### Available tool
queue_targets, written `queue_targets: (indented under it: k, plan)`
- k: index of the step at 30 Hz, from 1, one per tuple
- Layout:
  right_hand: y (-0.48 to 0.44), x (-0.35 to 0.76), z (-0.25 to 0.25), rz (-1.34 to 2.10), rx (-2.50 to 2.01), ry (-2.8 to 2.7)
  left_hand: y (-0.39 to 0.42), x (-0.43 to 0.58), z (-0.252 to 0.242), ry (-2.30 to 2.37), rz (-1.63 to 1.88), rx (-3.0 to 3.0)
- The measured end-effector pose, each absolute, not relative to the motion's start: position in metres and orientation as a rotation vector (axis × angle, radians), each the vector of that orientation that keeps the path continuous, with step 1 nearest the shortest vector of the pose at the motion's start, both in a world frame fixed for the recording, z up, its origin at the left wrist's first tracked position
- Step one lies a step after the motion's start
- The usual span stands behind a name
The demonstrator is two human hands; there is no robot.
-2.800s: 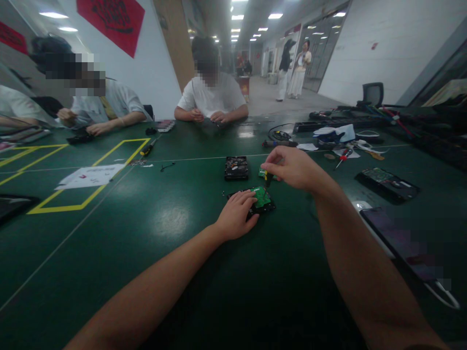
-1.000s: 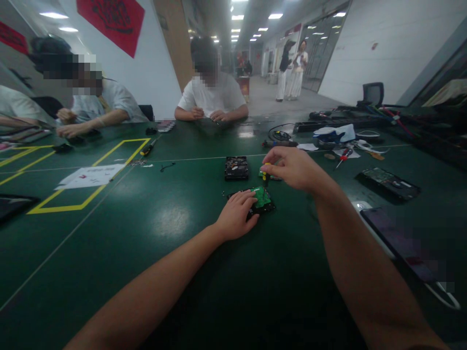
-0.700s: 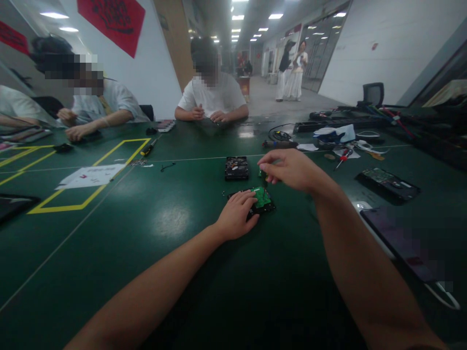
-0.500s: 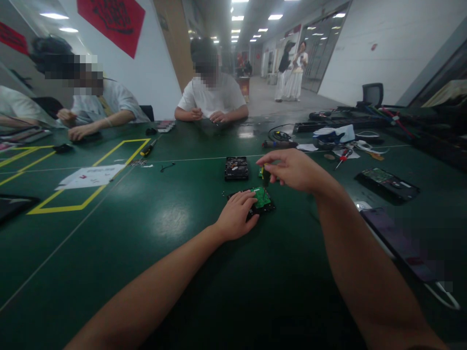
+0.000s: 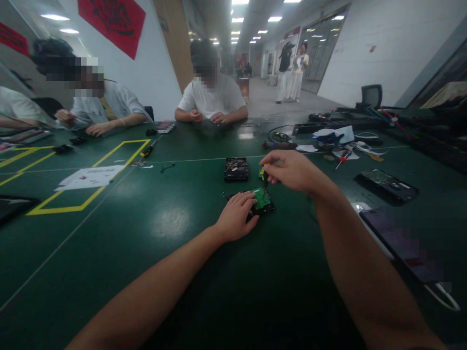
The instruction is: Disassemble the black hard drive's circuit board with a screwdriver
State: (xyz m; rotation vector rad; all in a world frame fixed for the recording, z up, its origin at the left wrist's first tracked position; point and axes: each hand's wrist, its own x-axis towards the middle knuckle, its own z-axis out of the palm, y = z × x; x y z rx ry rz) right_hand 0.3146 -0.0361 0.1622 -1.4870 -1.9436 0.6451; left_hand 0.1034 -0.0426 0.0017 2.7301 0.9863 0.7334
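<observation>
On the green tabletop before me lies a hard drive (image 5: pixel 272 209) with its green circuit board (image 5: pixel 263 199) facing up. My left hand (image 5: pixel 238 214) rests flat across the drive's left part, fingers stretched out, covering that side. Pinched in my right hand (image 5: pixel 288 167) is a black and yellow screwdriver (image 5: pixel 265 176), held upright with its tip down at the board. Whether the tip sits in a screw is too small to tell. Just behind stands a second hard drive (image 5: pixel 236 169). A piece of another green board (image 5: pixel 260 172) shows partly behind my right fingers.
To the right lie another hard drive (image 5: pixel 386 185), a phone (image 5: pixel 396 245) with a white cable, and a red screwdriver (image 5: pixel 343 158). A yellow-black screwdriver (image 5: pixel 149 148) and paper (image 5: pixel 91 176) lie left. Co-workers (image 5: pixel 213 99) sit across the table.
My right hand and the screwdriver have shifted very slightly, the fingers turned a little on the handle. My left hand and the drive have stayed put. The left co-worker's hands moved.
</observation>
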Motion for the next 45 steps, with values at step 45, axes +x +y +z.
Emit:
queue_targets:
  k: [45]
  plan:
    - [-0.0364,0.3168,0.1644,0.504,-1.500,-1.996,-0.0418,0.1026,0.0027,0.966,0.733,2.712]
